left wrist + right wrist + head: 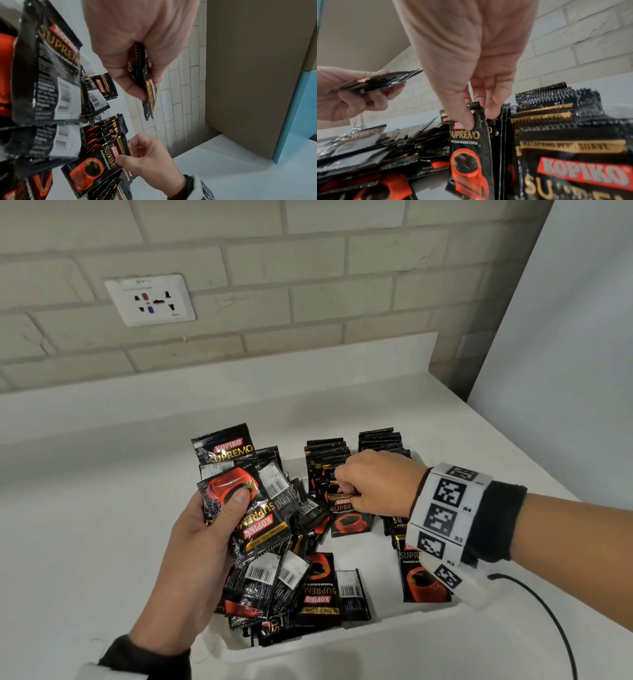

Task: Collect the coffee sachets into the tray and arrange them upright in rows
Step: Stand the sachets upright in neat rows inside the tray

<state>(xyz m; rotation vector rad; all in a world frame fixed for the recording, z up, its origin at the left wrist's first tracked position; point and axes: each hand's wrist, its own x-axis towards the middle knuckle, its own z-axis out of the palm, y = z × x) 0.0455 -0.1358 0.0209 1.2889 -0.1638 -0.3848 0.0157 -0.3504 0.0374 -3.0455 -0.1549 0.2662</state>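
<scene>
Black and red Kopiko coffee sachets fill a white tray [394, 616] on the counter. A loose heap of sachets [294, 583] lies in its left half. Upright rows of sachets [329, 453] stand at the back and right. My left hand [219, 518] holds a small stack of sachets [246, 508] above the heap, thumb pressed on top; the same stack [147, 86] shows edge-on in the left wrist view. My right hand [359, 491] pinches the top edge of one upright sachet [349, 518] at the front of the middle row, thumb on its face [471, 148].
The white counter [85, 508] meets a low white upstand and a brick wall with a socket plate [150, 301]. A white panel [565, 337] stands at the right. A black cable [548, 611] runs from my right wrist band across the counter's front right.
</scene>
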